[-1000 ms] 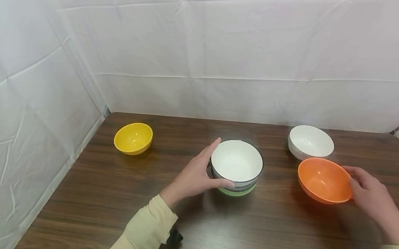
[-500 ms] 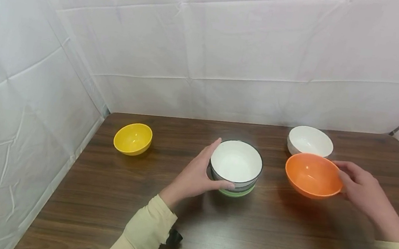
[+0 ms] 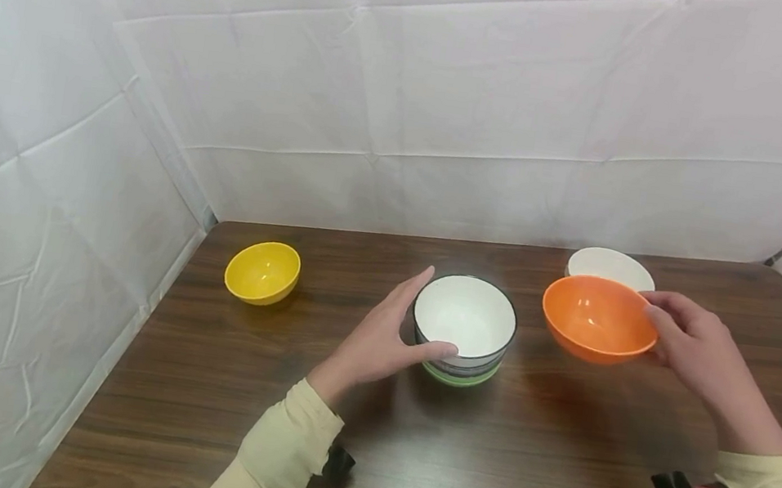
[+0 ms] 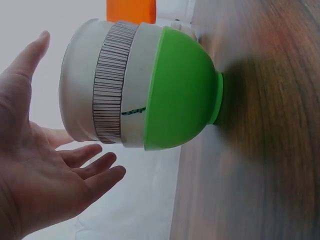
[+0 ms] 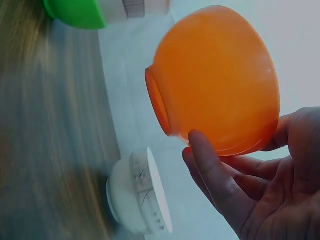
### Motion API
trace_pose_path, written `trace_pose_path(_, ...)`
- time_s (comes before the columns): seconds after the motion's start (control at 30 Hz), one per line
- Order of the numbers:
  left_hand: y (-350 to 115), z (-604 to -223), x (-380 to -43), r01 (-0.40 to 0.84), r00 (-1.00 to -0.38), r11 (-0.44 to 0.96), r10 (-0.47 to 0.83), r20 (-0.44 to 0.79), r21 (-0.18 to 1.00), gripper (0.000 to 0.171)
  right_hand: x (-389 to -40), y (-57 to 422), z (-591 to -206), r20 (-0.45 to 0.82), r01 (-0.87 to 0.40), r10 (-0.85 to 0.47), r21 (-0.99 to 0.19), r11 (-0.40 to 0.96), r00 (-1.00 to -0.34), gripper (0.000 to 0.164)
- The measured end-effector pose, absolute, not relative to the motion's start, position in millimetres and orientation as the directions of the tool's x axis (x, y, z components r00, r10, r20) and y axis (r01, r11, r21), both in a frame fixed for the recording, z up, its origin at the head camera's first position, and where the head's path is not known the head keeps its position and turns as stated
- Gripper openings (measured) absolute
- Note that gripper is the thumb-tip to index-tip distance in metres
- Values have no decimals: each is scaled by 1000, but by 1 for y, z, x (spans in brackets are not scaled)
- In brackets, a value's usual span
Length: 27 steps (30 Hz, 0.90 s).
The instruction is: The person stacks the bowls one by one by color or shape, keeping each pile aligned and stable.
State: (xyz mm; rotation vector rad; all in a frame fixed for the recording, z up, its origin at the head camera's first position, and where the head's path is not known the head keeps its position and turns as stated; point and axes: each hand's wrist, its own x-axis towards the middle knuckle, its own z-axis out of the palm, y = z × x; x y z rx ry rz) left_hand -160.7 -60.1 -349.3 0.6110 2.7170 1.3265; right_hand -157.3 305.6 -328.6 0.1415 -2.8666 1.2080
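A stack of bowls stands mid-table: a white bowl (image 3: 465, 316) with a dark rim and a striped band sits in a green bowl (image 4: 182, 92). My left hand (image 3: 381, 342) is spread beside the stack on its left; in the left wrist view its fingers and thumb stand apart from the bowls. An orange bowl (image 3: 598, 321) hangs in the air right of the stack, slightly tilted. My right hand (image 3: 692, 345) pinches it by its right side, thumb at the rim and fingers under the outer wall (image 5: 215, 85).
Behind the orange bowl, partly hidden, a white patterned bowl (image 3: 611, 265) rests on the table. A yellow bowl (image 3: 262, 272) sits at the far left. White cloth walls (image 3: 381, 94) enclose the back and sides of the brown wooden table (image 3: 248, 431).
My right hand has carried the orange bowl leftward and upward, nearer the stack and now overlapping the white patterned bowl in view. My left hand has shifted only slightly at the stack.
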Motion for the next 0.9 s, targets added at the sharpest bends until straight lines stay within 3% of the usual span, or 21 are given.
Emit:
trace_pose_path(0.53,-61,-335,-167,389,-906,533,370,208,751,82,-160,274,-305,154,-172,-83,-759,628,-984,47)
trace_pose_path(0.9,-57,-332,-169,449,-882,480,372,289,753,71,-160,249,-296,146,-159,-72,-779,607,-987,50)
